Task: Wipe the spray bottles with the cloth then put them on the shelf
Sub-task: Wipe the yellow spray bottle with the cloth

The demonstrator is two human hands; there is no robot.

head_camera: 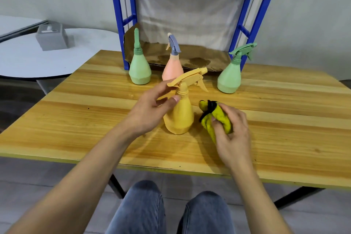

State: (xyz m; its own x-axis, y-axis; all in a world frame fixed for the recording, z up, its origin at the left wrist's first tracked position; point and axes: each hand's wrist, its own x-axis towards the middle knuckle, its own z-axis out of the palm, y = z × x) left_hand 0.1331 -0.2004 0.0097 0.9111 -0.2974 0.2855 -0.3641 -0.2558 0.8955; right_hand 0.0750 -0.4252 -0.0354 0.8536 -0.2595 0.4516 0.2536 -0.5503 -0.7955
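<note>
Left hand (150, 110): fingers (175, 99) curled at the yellow spray bottle's (180, 118) neck, thumb touching it.
Right hand (231, 129): fingers pinching the bunched yellow cloth (218, 116), just right of the bottle.
Beyond the fingers: two green bottles and a pink one stand on the desk (284, 119) before the blue shelf (121, 24).

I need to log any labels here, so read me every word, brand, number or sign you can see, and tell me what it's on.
None can be read.
The yellow spray bottle, pink bottle and two green bottles are plain.
The cloth, shelf and grey box show no text.
</note>
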